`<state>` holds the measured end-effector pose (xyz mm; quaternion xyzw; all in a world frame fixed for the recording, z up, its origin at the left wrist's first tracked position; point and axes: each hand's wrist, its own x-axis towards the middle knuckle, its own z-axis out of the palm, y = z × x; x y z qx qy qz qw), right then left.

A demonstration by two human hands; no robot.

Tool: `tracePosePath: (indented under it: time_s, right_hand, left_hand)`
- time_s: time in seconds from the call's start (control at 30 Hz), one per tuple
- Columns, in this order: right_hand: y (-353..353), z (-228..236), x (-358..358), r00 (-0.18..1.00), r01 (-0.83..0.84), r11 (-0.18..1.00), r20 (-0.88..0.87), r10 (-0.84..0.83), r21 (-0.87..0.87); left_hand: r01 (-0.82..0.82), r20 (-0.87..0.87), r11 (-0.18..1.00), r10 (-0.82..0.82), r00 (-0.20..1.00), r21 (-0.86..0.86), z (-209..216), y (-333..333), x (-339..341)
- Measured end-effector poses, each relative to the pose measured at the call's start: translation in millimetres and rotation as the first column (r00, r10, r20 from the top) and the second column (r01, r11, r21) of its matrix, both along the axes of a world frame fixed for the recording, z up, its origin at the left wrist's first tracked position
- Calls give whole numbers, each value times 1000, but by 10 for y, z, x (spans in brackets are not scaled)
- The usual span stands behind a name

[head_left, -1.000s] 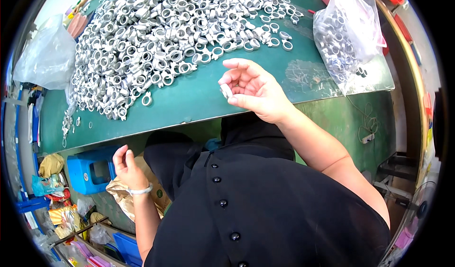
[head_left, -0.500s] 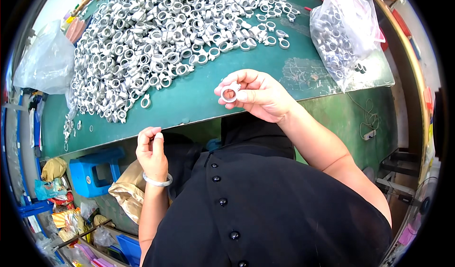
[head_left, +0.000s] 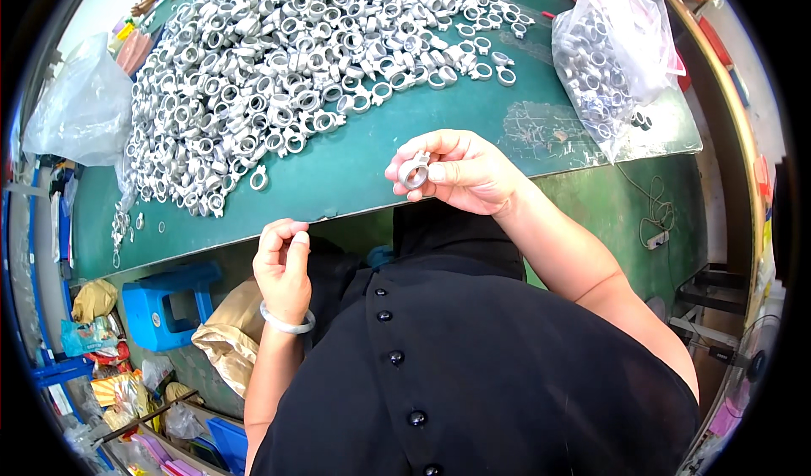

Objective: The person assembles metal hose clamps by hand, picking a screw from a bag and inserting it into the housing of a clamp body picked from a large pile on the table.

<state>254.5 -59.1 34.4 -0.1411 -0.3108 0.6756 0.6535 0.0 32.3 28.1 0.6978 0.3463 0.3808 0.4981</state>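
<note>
A small grey metal ring (head_left: 402,174) was in the person's right hand (head_left: 473,174), above the near edge of a green table (head_left: 355,172). The right hand pinched it between thumb and fingers, its small lug upward and its opening largely toward the viewer. A second earlier the ring had shown nearly edge-on; it had since been turned, so its face and hole were in view.

The left hand (head_left: 284,277), with a pale bracelet (head_left: 287,325) at the wrist, had risen from lower left to just beside the table's edge. It was nearer the ring but well apart from it, so the right hand alone bore the ring. The left thumb lay close to the curled fingers; whether they pressed together or held anything could not be told.

Beyond lay a large pile (head_left: 279,62) of similar rings, seemingly unchanged.
</note>
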Motion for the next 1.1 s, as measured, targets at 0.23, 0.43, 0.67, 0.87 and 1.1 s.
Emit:
tracePosePath:
  time_s: [0.23,0.43,0.67,0.87,1.1]
  right_hand:
    - [0,46,-59,984,59,998,169,-57,-11]
    - [-14,266,-94,445,-33,879,794,-414,476]
    - [134,213,914,-683,422,604,675,-279,676]
    - [336,238,1161,-643,409,761,751,-151,504]
    - [294,238,1221,-667,304,848,732,-136,434]
  left_hand:
    - [422,400,644,-191,897,-638,154,-106,268]
    - [612,603,109,-104,791,-783,157,-208,556]
    - [536,494,260,-211,843,-803,89,-216,464]
    - [506,439,339,-256,861,-793,111,-232,465]
    - [477,405,363,-258,877,-801,88,-221,442]
